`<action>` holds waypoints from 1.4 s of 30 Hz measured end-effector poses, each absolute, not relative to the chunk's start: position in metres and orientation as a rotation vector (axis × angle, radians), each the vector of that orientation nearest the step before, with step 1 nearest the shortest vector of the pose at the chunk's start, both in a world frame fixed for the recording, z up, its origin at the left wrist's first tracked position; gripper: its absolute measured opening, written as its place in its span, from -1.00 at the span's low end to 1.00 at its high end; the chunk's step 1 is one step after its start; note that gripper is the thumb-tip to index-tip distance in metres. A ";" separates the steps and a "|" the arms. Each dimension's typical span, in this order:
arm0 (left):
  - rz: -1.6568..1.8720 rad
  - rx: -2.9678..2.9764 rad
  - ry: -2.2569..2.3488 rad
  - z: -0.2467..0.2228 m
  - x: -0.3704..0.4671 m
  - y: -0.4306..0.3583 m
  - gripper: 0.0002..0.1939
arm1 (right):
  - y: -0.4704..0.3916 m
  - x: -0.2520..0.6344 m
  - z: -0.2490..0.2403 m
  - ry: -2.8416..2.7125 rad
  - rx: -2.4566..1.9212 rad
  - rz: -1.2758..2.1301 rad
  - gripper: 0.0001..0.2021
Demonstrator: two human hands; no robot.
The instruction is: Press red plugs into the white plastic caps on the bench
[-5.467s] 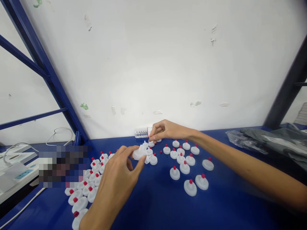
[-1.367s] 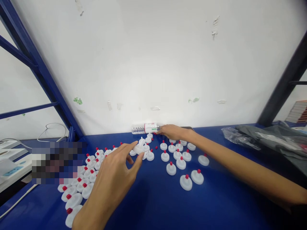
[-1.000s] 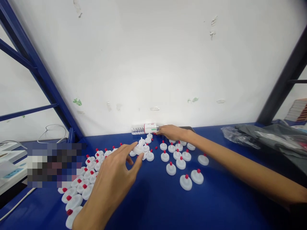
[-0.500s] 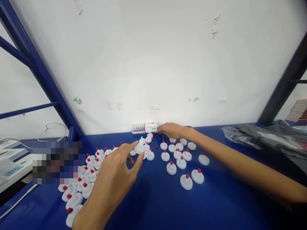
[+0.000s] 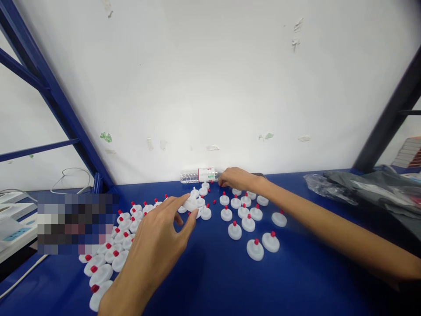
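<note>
My left hand (image 5: 159, 232) reaches in from below, its thumb and fingers closed on the edges of a white nozzled disc (image 5: 190, 203) with no red cap on it. Other bare white nozzled discs (image 5: 201, 202) lie just past the fingertips. At the back, my right hand (image 5: 237, 179) has its fingers bent down to the table beside the neck of a clear plastic bottle (image 5: 206, 174) lying on its side. Its fingertips are hidden, so anything in them cannot be made out. A loose red cap (image 5: 214, 202) lies between the hands.
Red-capped white discs (image 5: 120, 261) are crowded on the left, and several more (image 5: 248, 223) stand right of centre on the blue table (image 5: 210, 281). Power strips (image 5: 19, 232) lie at far left. Plastic bags and dark cloth (image 5: 358, 188) lie at right. A white wall (image 5: 210, 87) rises behind.
My right hand has shifted very slightly to the right, away from the bottle's neck. My left hand stays in place with the white disc.
</note>
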State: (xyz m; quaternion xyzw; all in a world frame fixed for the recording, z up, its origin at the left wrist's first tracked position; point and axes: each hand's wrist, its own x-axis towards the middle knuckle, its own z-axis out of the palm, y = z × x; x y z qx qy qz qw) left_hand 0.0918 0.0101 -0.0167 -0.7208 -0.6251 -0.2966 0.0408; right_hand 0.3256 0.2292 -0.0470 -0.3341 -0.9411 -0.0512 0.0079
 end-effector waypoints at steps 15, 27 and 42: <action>-0.938 -2.220 -1.883 -0.019 0.090 0.012 -0.52 | 0.230 0.330 -0.042 -2.894 -1.154 -0.189 -0.76; -0.893 -2.226 -1.911 -0.021 0.089 0.011 -0.52 | 0.225 0.324 -0.046 -2.883 -1.072 -0.039 -0.79; -0.910 -2.221 -1.879 -0.016 0.091 0.011 -0.55 | 0.158 0.316 0.034 -2.536 -0.543 0.948 -0.72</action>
